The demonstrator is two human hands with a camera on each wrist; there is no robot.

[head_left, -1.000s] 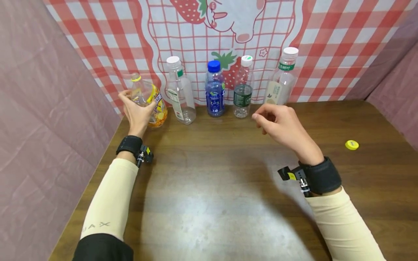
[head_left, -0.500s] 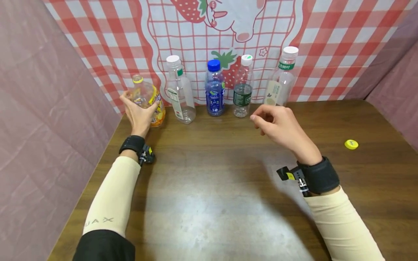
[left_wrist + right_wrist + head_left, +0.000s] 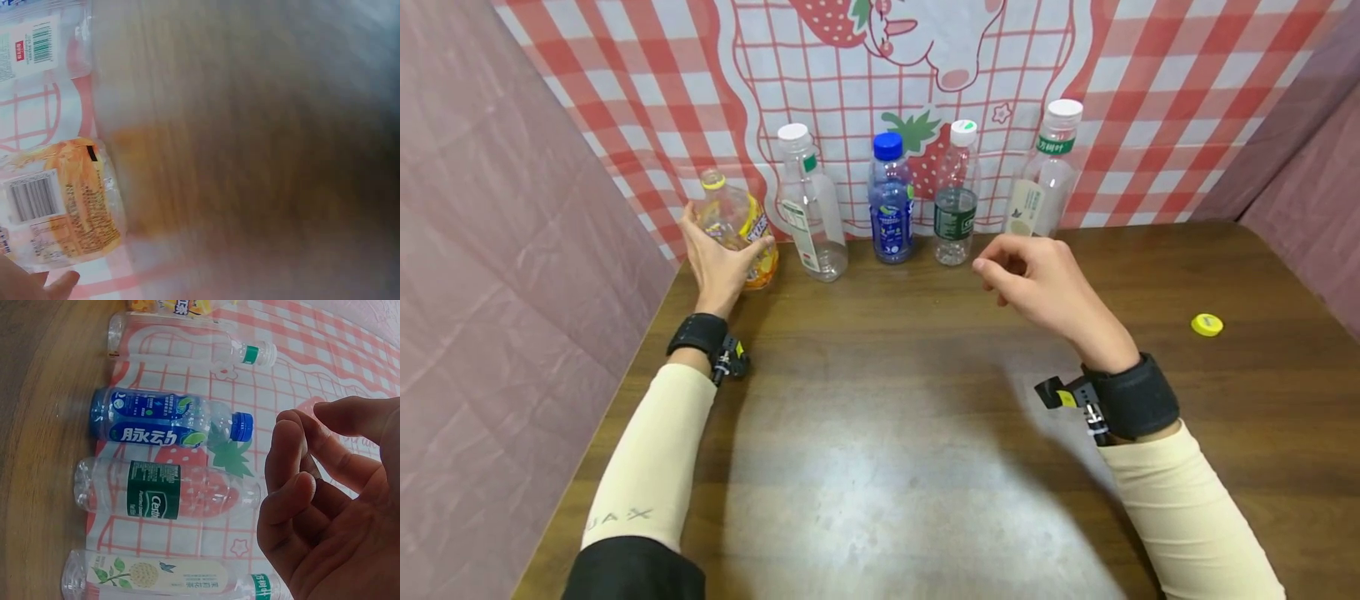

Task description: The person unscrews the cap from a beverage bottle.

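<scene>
A clear bottle with a yellow-orange label [image 3: 762,265] stands capless at the far left of the table, a yellow ring round its neck. Close against it is my left hand [image 3: 721,265], thumb and fingers spread wide to either side. In the left wrist view the bottle's barcode side faces the camera, and only part of the hand [image 3: 25,281] shows below it. My right hand [image 3: 1041,275] hovers before the tall bottle with a green neck band [image 3: 1052,187]. Its fingers are loosely bent, and nothing shows between them in the right wrist view.
Along the back stand a white-capped bottle [image 3: 816,217], a blue-capped bottle [image 3: 891,212] and a green-labelled bottle [image 3: 955,212]. A yellow cap [image 3: 1207,324] lies at the right of the wooden table [image 3: 880,433]. Behind hangs a red-and-white cloth [image 3: 1180,100].
The yellow-orange-labelled bottle, tilted a second ago, has come more upright and slightly left. My left thumb and fingers have spread farther apart. The right hand stays nearly still.
</scene>
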